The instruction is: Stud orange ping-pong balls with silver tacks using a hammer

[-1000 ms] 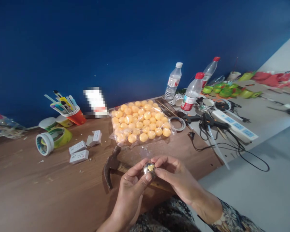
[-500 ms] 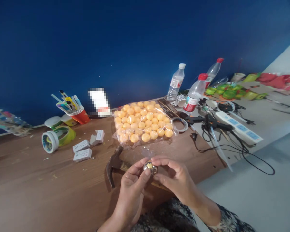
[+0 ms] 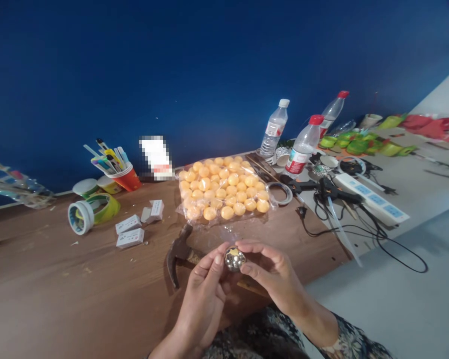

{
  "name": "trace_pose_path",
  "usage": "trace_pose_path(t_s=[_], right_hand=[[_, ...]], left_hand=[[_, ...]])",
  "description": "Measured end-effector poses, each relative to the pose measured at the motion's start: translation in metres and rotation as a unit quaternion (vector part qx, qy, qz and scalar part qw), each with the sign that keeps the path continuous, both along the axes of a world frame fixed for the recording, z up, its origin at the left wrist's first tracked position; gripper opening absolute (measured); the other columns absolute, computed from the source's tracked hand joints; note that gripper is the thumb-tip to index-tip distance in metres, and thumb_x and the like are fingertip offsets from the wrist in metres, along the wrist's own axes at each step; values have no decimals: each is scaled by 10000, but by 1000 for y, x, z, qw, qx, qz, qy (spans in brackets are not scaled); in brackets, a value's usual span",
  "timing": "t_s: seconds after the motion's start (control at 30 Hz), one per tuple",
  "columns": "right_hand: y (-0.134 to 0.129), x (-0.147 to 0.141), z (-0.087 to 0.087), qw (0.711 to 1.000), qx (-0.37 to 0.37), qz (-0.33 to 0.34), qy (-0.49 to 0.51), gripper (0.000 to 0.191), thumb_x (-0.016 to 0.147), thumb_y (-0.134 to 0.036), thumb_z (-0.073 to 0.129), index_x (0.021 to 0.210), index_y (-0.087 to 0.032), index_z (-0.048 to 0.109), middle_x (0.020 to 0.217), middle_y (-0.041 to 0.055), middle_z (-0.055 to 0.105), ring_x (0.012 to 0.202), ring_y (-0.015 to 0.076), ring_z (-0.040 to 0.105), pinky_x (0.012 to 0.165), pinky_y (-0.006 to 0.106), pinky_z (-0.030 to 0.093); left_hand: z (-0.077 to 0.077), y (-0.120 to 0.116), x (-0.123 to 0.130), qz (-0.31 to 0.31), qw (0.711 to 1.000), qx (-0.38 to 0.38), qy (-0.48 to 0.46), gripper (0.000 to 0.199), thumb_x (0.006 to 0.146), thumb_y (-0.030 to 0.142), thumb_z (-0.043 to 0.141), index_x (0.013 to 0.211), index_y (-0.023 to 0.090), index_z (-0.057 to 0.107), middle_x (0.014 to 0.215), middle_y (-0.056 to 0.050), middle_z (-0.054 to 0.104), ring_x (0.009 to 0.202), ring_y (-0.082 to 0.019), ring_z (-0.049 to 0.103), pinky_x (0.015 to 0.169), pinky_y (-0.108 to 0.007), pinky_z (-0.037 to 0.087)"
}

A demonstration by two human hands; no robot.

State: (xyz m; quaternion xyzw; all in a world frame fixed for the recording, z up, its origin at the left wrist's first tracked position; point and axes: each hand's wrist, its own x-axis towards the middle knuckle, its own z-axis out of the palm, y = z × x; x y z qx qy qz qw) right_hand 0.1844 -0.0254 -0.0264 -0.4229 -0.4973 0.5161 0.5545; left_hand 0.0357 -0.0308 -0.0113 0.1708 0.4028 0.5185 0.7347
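Observation:
Between my hands is a small ball [image 3: 235, 260] covered in shiny silver round studs, with a yellow patch showing on its top. My left hand [image 3: 205, 289] pinches its left side between thumb and fingertips. On the other side, my right hand [image 3: 273, 276] grips the ball with the thumb low and the index finger over the top. Just beyond them a claw hammer [image 3: 177, 253] lies on the wooden table, its handle partly hidden under my hands. Behind it sits a clear bag of yellow-orange balls [image 3: 224, 189].
Small white boxes [image 3: 130, 238], tape rolls [image 3: 104, 207] and a cup of pens [image 3: 125, 178] are on the left. To the right stand plastic bottles [image 3: 301, 149], near a glue gun [image 3: 329, 189], a power strip [image 3: 374, 198] and a loose black cable [image 3: 400, 252].
The ball has turned in my fingers, so more silver studs face me. My left thumb has shifted from its front to its left edge.

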Motion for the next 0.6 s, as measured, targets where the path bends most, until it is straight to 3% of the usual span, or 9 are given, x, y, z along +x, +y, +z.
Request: trace_pose_path(t_s=[0.13, 0.33, 0.6], right_hand=[[-2, -1, -2, 1000, -8, 9, -25, 239, 782, -272, 733, 1020, -255, 708, 1159, 63, 693, 1121, 225, 627, 972, 389, 520], [-7, -9, -6, 996, -24, -47, -74, 410, 686, -278, 814, 1071, -234, 681, 1150, 81, 703, 1082, 259, 647, 961, 400, 526], [1, -4, 3, 994, -20, 9, -108, 369, 761, -287, 750, 1122, -238, 688, 1159, 59, 708, 1086, 252, 649, 986, 415, 508]], left_hand=[[-2, 0, 0, 6, 1000, 7, 10, 255, 744, 289, 764, 963, 171, 712, 960, -58, 728, 845, -148, 669, 762, -249, 553], [-5, 0, 4, -2, 1000, 0, -2, 273, 671, 237, 824, 892, 166, 680, 868, -33, 712, 764, -112, 647, 716, -198, 523], [-10, -1, 4, 0, 999, 13, -29, 202, 751, 196, 760, 932, 199, 670, 930, -10, 686, 854, -110, 630, 810, -213, 506]])
